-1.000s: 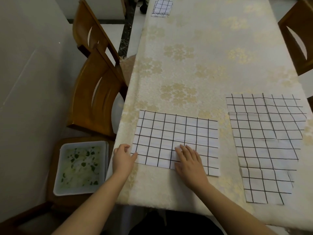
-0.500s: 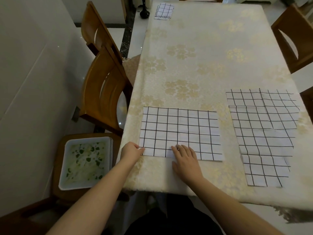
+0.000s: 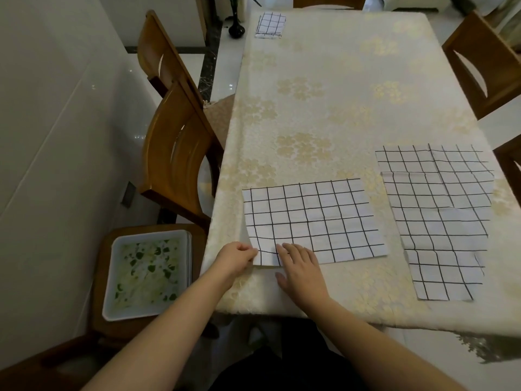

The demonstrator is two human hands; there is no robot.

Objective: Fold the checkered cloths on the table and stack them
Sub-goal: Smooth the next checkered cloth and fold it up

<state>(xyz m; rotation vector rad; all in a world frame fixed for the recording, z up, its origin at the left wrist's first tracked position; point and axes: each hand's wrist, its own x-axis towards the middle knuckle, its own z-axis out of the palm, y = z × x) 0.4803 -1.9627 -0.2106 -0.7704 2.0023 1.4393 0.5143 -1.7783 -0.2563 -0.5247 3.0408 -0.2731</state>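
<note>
A white checkered cloth (image 3: 313, 218), folded into a wide rectangle, lies on the table (image 3: 324, 108) in front of me. My left hand (image 3: 235, 256) pinches its near left corner, which is lifted slightly off the tablecloth. My right hand (image 3: 300, 265) lies flat beside it, fingers resting on the cloth's near edge. A second checkered cloth (image 3: 437, 218) lies spread and creased to the right. A small folded stack of checkered cloth (image 3: 270, 24) sits at the far left end of the table.
Two wooden chairs (image 3: 180, 153) stand along the table's left side, another chair (image 3: 485, 66) at the right. A white tray (image 3: 146, 273) with a green leaf pattern rests on a low stool at my left. A dark vase (image 3: 236, 26) stands on the floor.
My left hand has closed on the cloth's near left corner and raised it a little. My right hand has stayed on the near edge. The view has tilted up slightly.
</note>
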